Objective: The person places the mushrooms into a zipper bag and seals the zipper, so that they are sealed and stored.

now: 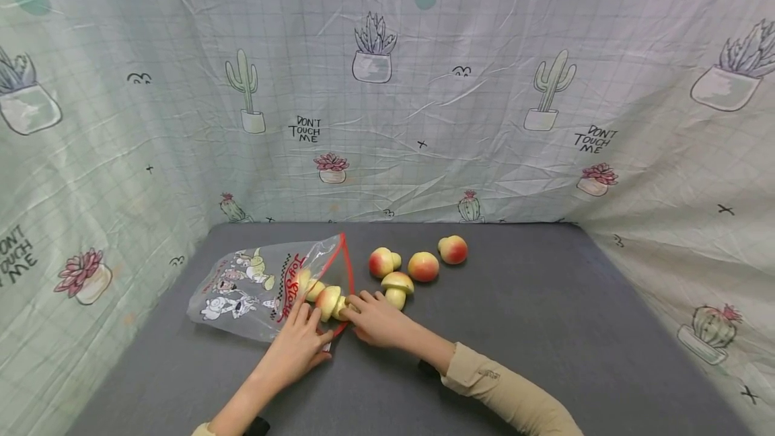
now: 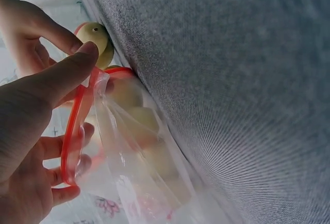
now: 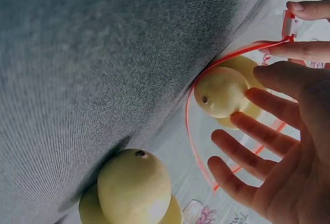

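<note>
My left hand (image 1: 294,344) holds the red-rimmed mouth of a clear printed zip bag (image 1: 245,288), thumb near the white zip slider (image 3: 292,27). Several yellow-and-red toy mushrooms lie inside, blurred through the plastic in the left wrist view. At the mouth lies one toy mushroom (image 1: 329,301), its stem (image 3: 219,92) facing out. My right hand (image 1: 378,320) is at the opening, spread fingertips touching that stem. Just outside the bag, beyond the right hand, stands another toy mushroom (image 1: 396,282), also seen as a pale stem (image 3: 134,185) in the right wrist view.
Three more toy mushrooms lie behind on the dark grey tabletop (image 1: 545,328): a left one (image 1: 383,262), a middle one (image 1: 424,266) and a far right one (image 1: 453,249). A cactus-print curtain (image 1: 387,113) hangs at the table's back and sides.
</note>
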